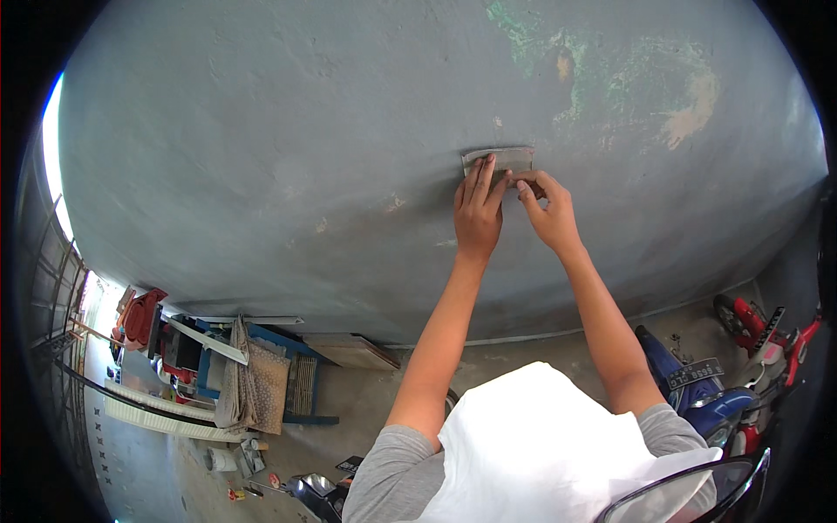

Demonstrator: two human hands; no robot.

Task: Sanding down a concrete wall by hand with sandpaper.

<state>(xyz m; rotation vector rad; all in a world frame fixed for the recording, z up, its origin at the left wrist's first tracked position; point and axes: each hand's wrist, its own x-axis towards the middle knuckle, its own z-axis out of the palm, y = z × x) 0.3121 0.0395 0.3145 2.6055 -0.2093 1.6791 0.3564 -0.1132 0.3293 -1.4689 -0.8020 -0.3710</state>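
Note:
A small grey-brown rectangular sheet (520,159) lies against the grey wall (288,157), its top edge standing slightly off the surface. Whether it is paper, cloth or something stiffer, I cannot tell. My left hand (479,209) presses it to the wall with outstretched fingers, a gap showing between them. At the sheet's lower right corner, my right hand (549,209) has thumb and forefinger closed together on the edge. Both arms reach up to the wall, and my fingers cover the sheet's lower part.
Worn patches of green and tan (636,83) mark the wall at upper right. Below on the right stand a blue motorbike (706,405) and a red one (763,336). Boards and a draped patterned cloth (261,383) lean at lower left. A dark motorbike (318,492) is near the bottom edge.

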